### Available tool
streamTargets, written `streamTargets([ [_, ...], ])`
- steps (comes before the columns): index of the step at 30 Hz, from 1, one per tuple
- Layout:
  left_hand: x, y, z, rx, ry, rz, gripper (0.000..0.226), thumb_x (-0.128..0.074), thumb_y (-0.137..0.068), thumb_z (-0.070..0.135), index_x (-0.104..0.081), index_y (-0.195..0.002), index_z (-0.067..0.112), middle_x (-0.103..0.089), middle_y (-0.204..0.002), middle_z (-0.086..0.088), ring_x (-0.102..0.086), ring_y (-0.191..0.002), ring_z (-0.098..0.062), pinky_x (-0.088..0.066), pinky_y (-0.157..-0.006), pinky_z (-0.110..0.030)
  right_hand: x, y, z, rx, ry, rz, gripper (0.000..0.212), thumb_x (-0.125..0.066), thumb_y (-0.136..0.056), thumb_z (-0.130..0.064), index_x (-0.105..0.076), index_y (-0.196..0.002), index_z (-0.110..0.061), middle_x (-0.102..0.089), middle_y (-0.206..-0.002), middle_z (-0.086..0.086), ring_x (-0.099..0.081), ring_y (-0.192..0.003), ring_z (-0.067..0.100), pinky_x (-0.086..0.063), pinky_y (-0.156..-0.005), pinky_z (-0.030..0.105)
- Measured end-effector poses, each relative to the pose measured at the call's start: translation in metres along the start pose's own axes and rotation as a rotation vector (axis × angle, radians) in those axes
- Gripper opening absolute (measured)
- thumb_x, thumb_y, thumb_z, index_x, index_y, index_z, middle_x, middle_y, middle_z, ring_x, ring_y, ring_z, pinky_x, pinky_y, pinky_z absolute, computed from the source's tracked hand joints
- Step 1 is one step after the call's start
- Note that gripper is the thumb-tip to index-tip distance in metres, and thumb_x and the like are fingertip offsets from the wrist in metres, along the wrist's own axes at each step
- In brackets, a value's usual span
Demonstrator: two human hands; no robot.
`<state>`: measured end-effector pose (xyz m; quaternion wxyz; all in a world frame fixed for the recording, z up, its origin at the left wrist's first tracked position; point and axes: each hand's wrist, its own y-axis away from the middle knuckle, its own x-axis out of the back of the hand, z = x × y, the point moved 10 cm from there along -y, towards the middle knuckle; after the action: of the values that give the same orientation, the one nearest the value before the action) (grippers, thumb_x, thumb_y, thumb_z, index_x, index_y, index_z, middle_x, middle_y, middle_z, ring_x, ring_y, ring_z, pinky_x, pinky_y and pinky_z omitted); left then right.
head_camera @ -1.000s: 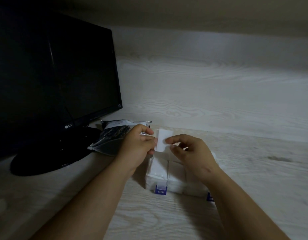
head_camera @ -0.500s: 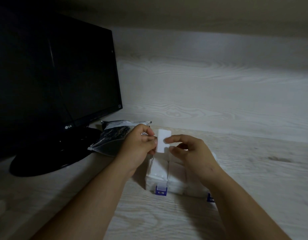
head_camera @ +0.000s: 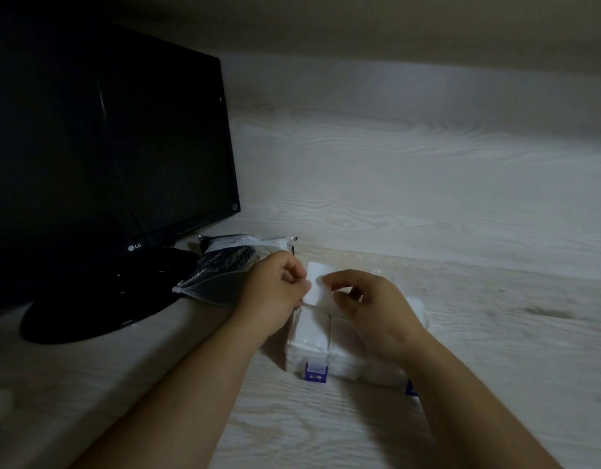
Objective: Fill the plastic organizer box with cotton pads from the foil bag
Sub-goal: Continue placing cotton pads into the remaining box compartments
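Right of the black monitor [head_camera: 106, 147] marked LG, over the pale wood-grain desk [head_camera: 495, 350], your left hand [head_camera: 275, 296] and right hand [head_camera: 373, 313] pinch a white rectangular cotton pad [head_camera: 315, 282].

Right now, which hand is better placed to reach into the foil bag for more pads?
Left, probably: the left hand overlaps the foil bag's near edge, while the right hand hovers over the organizer box, beyond the cotton pad both pinch.

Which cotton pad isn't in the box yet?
The single cotton pad pinched upright between the left hand and right hand, above the left side of the organizer box. The other pads lie stacked flat inside its compartments.
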<state>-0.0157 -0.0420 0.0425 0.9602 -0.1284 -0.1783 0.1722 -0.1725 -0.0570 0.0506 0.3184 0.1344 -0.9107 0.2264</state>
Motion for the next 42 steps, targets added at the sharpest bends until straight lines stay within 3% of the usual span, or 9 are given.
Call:
streamTargets([
  [4,-0.004,-0.002,0.001,-0.063,-0.116,-0.011,0.026,-0.071,-0.082,0.002,-0.064,-0.072,0.025,-0.065,-0.072,0.003,-0.061,-0.063,-0.008,-0.051,-0.062,-0.022,-0.004,0.000,-0.003,0.012,0.152,-0.046,0.036,-0.047,-0.098,-0.012,-0.064,-0.124,-0.030,-0.063,-0.123,-0.013,-0.056,-0.093,-0.004,-0.039,-0.078,0.004],
  [7,-0.005,-0.003,-0.002,-0.080,-0.190,0.016,0.030,-0.074,-0.079,0.007,-0.064,-0.067,0.032,-0.065,-0.069,0.011,-0.062,-0.067,-0.006,-0.055,-0.067,-0.028,-0.007,0.000,-0.006,0.016,0.230,-0.076,0.037,-0.045,-0.098,-0.012,-0.063,-0.126,-0.027,-0.061,-0.128,-0.008,-0.057,-0.111,0.009,-0.039,-0.089,0.013],
  [18,-0.011,-0.007,-0.018,-0.009,-0.294,-0.019,0.027,-0.072,-0.079,0.010,-0.062,-0.067,0.031,-0.060,-0.065,0.012,-0.062,-0.069,-0.010,-0.050,-0.069,-0.023,-0.018,-0.005,0.002,0.074,0.355,-0.088,0.032,-0.052,-0.094,-0.013,-0.070,-0.118,-0.025,-0.061,-0.122,-0.001,-0.056,-0.106,0.023,-0.042,-0.097,0.032],
  [20,-0.014,-0.008,-0.021,-0.002,-0.303,-0.040,0.022,-0.070,-0.079,0.009,-0.065,-0.075,0.030,-0.056,-0.066,0.013,-0.058,-0.070,-0.008,-0.048,-0.071,-0.021,-0.019,-0.005,0.001,0.096,0.371,-0.088,0.030,-0.053,-0.093,-0.013,-0.072,-0.114,-0.024,-0.060,-0.123,0.000,-0.056,-0.109,0.024,-0.040,-0.100,0.032],
  [23,-0.019,-0.009,-0.029,0.041,-0.313,-0.086,0.024,-0.068,-0.082,0.011,-0.073,-0.101,0.024,-0.066,-0.088,0.008,-0.061,-0.085,-0.009,-0.049,-0.086,-0.023,-0.021,-0.005,-0.004,0.139,0.394,-0.109,0.028,-0.054,-0.093,-0.011,-0.074,-0.112,-0.019,-0.064,-0.126,0.000,-0.058,-0.115,0.020,-0.038,-0.102,0.031],
  [25,-0.019,-0.009,-0.032,0.067,-0.307,-0.101,0.026,-0.066,-0.083,0.013,-0.073,-0.105,0.023,-0.070,-0.106,0.004,-0.063,-0.098,-0.010,-0.049,-0.095,-0.028,-0.024,-0.004,-0.005,0.137,0.404,-0.135,0.029,-0.052,-0.093,-0.010,-0.073,-0.112,-0.017,-0.065,-0.127,0.000,-0.057,-0.118,0.019,-0.037,-0.104,0.032],
  [29,-0.019,-0.008,-0.037,0.113,-0.294,-0.125,0.025,-0.065,-0.081,0.017,-0.074,-0.102,0.027,-0.070,-0.114,0.006,-0.063,-0.104,-0.010,-0.048,-0.099,-0.031,-0.025,-0.006,0.003,0.059,0.392,-0.151,0.033,-0.047,-0.095,-0.014,-0.071,-0.116,-0.023,-0.064,-0.129,-0.003,-0.055,-0.120,0.023,-0.037,-0.106,0.030],
  [37,-0.021,-0.006,-0.044,0.184,-0.285,-0.190,0.029,-0.059,-0.065,0.040,-0.073,-0.091,0.038,-0.073,-0.102,0.014,-0.066,-0.098,-0.009,-0.051,-0.096,-0.033,-0.030,-0.006,0.009,-0.007,0.448,-0.208,0.038,-0.039,-0.098,-0.018,-0.067,-0.122,-0.029,-0.061,-0.134,-0.004,-0.051,-0.122,0.027,-0.036,-0.106,0.032],
  [42,-0.017,-0.006,-0.042,0.137,-0.288,-0.155,0.014,-0.070,-0.076,0.029,-0.069,-0.077,0.043,-0.072,-0.095,0.013,-0.066,-0.090,-0.005,-0.052,-0.093,-0.031,-0.026,-0.004,0.004,0.043,0.396,-0.184,0.034,-0.045,-0.096,-0.014,-0.070,-0.118,-0.023,-0.062,-0.132,-0.004,-0.053,-0.122,0.023,-0.035,-0.107,0.029],
])
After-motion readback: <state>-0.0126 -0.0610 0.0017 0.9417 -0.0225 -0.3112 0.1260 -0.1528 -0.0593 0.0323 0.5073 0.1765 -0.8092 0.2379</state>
